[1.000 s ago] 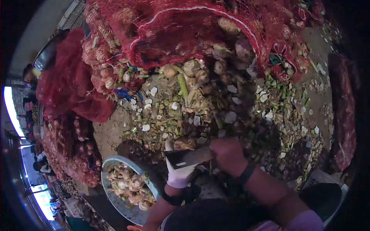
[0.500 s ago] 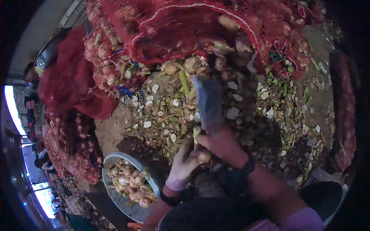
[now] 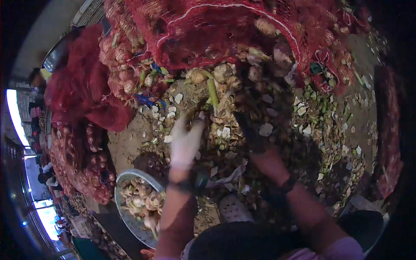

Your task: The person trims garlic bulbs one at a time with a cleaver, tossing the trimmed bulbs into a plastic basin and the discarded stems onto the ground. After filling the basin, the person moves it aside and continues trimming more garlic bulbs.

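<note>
My left hand (image 3: 186, 141), in a pale glove, reaches forward over the littered ground with its fingers apart and slightly blurred. Nothing shows in it. Just beyond lie roundish tan roots (image 3: 222, 73), one beside a thick green stalk (image 3: 212, 92). My right hand (image 3: 268, 162) is closed around a cleaver, whose blade (image 3: 248, 128) looks dark and narrow from this angle and points away from me. Left of my left forearm stands a grey basin (image 3: 124, 177) partly filled with trimmed roots (image 3: 141, 197); the forearm hides part of its right side.
Red mesh sacks of roots (image 3: 234, 34) are heaped along the far side, with another full sack (image 3: 82, 164) at left. A long red sack (image 3: 387, 130) lies at far right. Peelings and pale slices (image 3: 265, 129) cover the ground. Near me is a shoe (image 3: 234, 209).
My left hand has let go of the root and moved forward and left. A root with a stem now shows in the basin's near part. The cleaver has turned and lowered.
</note>
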The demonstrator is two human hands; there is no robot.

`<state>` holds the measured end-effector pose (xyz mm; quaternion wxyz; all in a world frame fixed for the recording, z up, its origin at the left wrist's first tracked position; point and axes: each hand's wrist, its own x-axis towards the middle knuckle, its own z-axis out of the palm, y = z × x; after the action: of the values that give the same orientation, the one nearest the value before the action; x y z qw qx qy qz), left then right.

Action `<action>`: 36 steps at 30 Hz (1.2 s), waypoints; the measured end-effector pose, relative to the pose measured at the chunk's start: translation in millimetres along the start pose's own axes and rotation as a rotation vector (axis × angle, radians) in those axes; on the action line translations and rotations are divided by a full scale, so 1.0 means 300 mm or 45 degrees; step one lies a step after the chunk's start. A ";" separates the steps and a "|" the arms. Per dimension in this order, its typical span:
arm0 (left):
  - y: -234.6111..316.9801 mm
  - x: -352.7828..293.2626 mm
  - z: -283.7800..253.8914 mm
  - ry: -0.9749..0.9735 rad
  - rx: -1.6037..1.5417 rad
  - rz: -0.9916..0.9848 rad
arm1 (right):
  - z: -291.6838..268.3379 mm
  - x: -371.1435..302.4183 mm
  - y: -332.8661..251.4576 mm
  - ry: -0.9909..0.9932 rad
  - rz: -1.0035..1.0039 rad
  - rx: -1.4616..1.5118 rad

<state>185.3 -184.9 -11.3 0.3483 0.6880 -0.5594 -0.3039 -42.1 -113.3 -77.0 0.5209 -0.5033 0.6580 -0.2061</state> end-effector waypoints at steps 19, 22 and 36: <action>0.090 -0.309 -0.046 0.011 0.548 0.519 | -0.012 -0.075 -0.018 -0.213 0.082 -0.131; 0.089 -0.332 -0.058 -0.389 0.315 0.683 | -0.043 -0.040 -0.055 -0.110 -0.307 0.153; -0.022 -0.402 0.023 -0.211 -1.892 -0.396 | -0.005 -0.182 -0.210 0.094 -0.951 -0.558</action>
<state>160.7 -66.6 -17.3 0.6297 0.3187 -0.1288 -0.6966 -17.8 -91.4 -0.1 0.2676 -0.7978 0.4770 -0.2539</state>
